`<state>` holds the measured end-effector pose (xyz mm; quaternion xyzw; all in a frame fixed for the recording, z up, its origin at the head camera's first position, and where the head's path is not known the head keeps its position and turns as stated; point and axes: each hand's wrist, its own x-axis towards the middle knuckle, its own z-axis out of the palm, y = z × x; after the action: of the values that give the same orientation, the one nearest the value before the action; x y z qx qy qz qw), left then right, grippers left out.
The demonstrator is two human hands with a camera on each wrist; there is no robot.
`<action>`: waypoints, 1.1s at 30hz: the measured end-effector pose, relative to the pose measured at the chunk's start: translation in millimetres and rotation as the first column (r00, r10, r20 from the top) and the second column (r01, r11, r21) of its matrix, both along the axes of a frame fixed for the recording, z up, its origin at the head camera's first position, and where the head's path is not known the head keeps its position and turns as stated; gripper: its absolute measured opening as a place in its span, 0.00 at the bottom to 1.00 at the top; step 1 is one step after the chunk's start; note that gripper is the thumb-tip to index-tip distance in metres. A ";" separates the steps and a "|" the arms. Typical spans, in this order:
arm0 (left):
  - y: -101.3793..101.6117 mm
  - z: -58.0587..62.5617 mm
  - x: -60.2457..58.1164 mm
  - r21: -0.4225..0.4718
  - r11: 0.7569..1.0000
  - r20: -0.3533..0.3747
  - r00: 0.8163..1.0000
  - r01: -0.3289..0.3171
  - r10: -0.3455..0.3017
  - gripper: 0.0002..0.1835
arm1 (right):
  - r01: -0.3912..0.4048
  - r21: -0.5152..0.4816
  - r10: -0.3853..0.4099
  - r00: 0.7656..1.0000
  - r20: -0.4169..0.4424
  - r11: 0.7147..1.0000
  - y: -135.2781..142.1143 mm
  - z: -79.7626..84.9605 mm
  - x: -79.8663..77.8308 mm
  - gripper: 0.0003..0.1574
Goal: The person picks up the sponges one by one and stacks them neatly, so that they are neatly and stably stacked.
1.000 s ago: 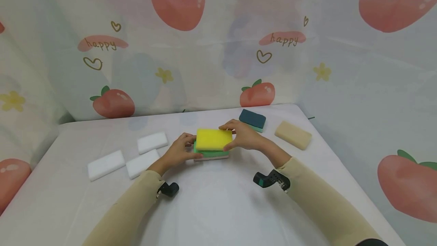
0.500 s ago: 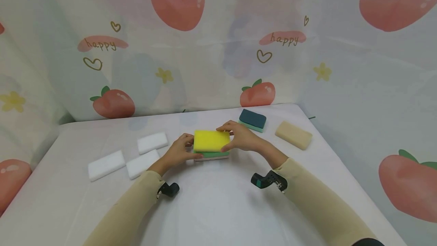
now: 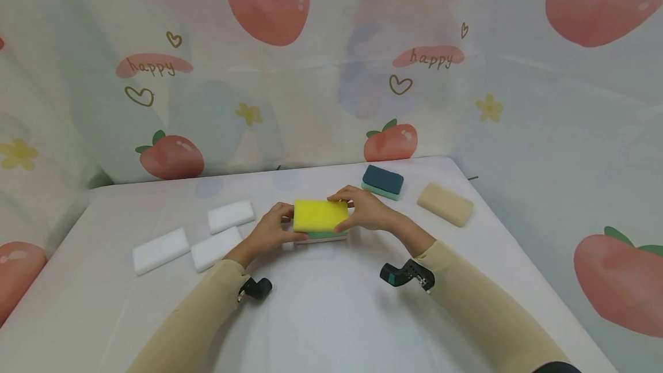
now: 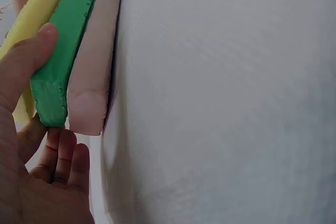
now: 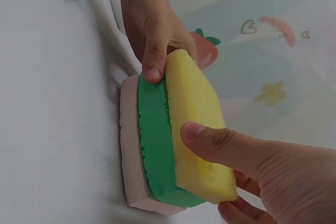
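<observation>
A yellow sponge point(image 3: 320, 215) lies on top of a green sponge point(image 5: 157, 140), and a pinkish-beige sponge point(image 4: 94, 77) forms the bottom of the stack on the table. My right hand point(image 3: 366, 208) pinches the yellow sponge at its right end, thumb on the near edge and fingers behind. At the left end my left hand point(image 3: 268, 231) holds the green sponge, with the thumb point(image 4: 39, 48) on its near edge and fingers round the far side. In the right wrist view the green sponge sits between the yellow and pinkish-beige ones.
Left of the stack lie three white sponges point(image 3: 162, 251), point(image 3: 231, 217), point(image 3: 215, 248). A dark blue and green sponge point(image 3: 383, 181) is at the back right, beside a tan sponge point(image 3: 445, 205). The white-covered table point(image 3: 321, 315) meets a printed cloth backdrop point(image 3: 321, 102).
My right hand has brought the yellow sponge slightly left and down, so it covers more of the green one. My left hand has stayed in place.
</observation>
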<state>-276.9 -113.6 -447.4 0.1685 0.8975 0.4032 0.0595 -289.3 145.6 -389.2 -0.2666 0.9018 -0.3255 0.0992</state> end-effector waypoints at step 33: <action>-4.6 7.9 -1.4 -0.028 0.999 -0.035 0.999 0.024 -0.025 0.53 | 0.016 0.047 -0.017 1.000 0.020 0.999 -1.3 -1.1 0.3 0.45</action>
<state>-278.4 -118.2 -439.5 0.1858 0.9018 0.3868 0.0509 -289.0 144.4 -390.3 -0.2536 0.9102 -0.3079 0.1117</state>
